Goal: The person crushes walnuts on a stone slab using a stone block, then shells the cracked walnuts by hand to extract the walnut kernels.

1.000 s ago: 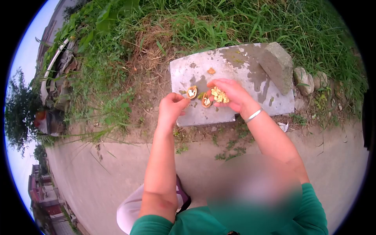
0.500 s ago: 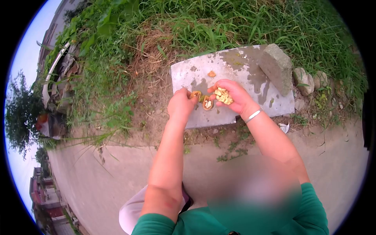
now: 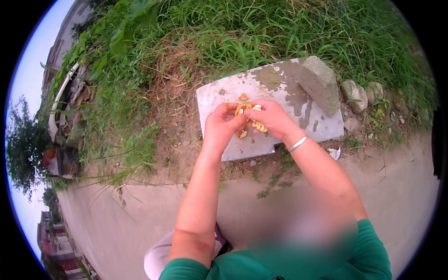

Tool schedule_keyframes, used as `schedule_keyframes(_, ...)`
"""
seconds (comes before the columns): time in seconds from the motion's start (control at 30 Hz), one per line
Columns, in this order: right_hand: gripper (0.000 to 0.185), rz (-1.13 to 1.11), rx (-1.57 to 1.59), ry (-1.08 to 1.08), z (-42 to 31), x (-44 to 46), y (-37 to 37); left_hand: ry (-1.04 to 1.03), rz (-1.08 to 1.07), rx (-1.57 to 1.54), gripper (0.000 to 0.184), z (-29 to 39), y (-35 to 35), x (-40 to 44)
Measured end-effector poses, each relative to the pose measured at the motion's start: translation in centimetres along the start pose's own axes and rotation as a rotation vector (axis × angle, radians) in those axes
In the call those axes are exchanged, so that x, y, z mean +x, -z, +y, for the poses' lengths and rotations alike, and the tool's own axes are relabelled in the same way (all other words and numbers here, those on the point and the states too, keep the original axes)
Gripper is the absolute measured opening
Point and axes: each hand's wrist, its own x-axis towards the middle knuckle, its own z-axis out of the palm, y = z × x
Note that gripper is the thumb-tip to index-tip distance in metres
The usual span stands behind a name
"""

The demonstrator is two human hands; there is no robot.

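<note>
Pale slab (image 3: 214,99) under left hand (image 3: 221,125) and right hand (image 3: 275,119) | left grips walnut shell (image 3: 240,108) between them | right cups nut pieces (image 3: 259,126), thumb at shell | shell probably light, stiff, brittle: pinch rim; pieces likely crumbly

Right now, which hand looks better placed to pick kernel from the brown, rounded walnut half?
Probably the right hand: its thumb is at the walnut half while the left hand holds it, though the right carries pale yellow, lumpy kernel pieces.
</note>
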Motion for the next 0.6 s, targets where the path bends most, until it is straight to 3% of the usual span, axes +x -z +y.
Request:
schedule_keyframes(0.23, 0.02, -0.091, 0.026, -0.025, 0.0, -0.2, 0.9, 0.055, -0.064, -0.058, 0.028, -0.2, 0.2, -0.2)
schedule_keyframes(0.6, 0.021, -0.055, 0.078, -0.004, 0.8, -0.1, 1.5, 0.104, -0.063, -0.221, 0.021, -1.9, 0.0, 0.6)
